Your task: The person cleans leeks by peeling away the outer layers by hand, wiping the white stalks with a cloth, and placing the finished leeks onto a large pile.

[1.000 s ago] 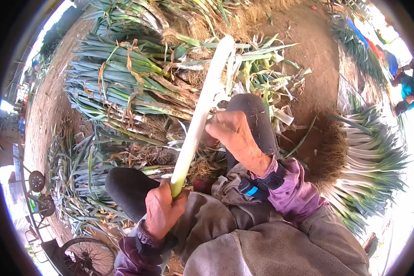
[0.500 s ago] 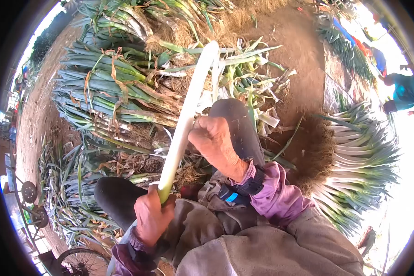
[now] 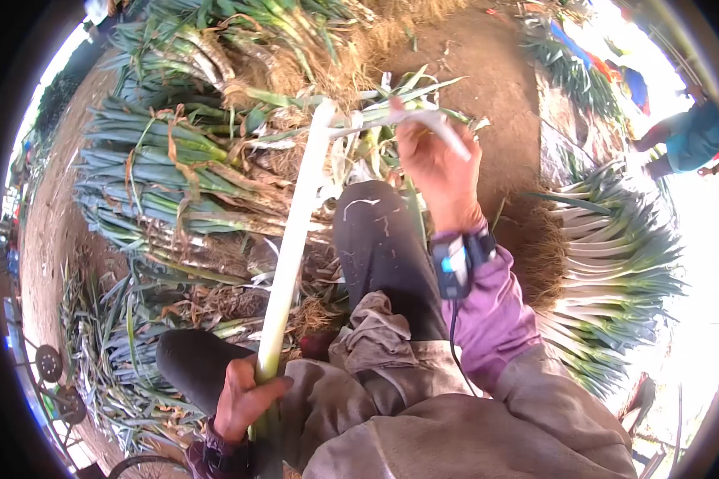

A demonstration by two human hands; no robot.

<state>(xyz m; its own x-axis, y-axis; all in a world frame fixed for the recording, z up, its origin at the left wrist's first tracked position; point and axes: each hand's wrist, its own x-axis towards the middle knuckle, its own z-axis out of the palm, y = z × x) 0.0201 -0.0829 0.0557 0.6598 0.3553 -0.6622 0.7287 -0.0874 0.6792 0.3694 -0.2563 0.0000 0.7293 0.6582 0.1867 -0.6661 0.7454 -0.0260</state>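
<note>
A long white leek point(image 3: 294, 231) slants upright in front of me, its pale tip point(image 3: 323, 112) at the top. My left hand point(image 3: 244, 399) is closed round its greener lower part, thumb across the front. Up and to the right, my right hand point(image 3: 443, 168) is slightly blurred, its fingers closed on a thin whitish strip of leek skin point(image 3: 433, 120). That strip stretches from the leek's upper end to the right hand and bends down past the fingers. Below the leek's tip lie peeled leaves point(image 3: 359, 169).
Untrimmed leeks point(image 3: 148, 164) with dry roots are heaped at left and top. A fan of cleaned leeks point(image 3: 615, 271) lies at right, roots inward. Bare soil point(image 3: 495, 96) runs between. A person in a teal top point(image 3: 695, 136) is at far right. A wheel point(image 3: 148, 469) shows at lower left.
My right hand has moved from beside the leek's middle up and to the right, drawing a skin strip away. The leek and my left hand have shifted a little left and down.
</note>
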